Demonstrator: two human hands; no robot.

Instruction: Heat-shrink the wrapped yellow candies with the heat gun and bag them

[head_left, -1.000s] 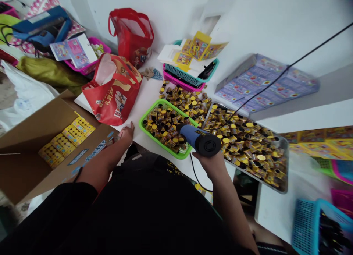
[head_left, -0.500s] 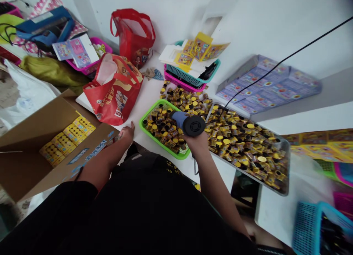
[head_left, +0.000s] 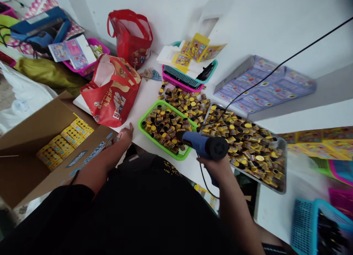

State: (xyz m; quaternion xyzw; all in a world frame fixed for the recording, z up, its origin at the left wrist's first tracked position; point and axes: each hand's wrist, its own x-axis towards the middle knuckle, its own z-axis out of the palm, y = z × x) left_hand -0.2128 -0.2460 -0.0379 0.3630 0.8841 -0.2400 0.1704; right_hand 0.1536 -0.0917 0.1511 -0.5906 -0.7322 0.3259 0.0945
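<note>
My right hand is wrapped round the handle of a blue and black heat gun. Its nozzle points left, over the right end of a green basket. Small yellow-and-black labelled cylinders fill that basket in a loose heap. Left of the basket, my left hand rests at the edge of the white table, fingers partly stretched out and nothing visible in them. A cardboard box holding yellow printed packs stands beside my left forearm.
More cylinders lie in a metal tray on the right and loose behind the basket. Red bags stand at the left. Stacked baskets and purple boxes line the wall. A black cord crosses above the tray.
My right hand has moved the heat gun to the right and towards me, turning its nozzle to the left. My left hand stays at the table edge.
</note>
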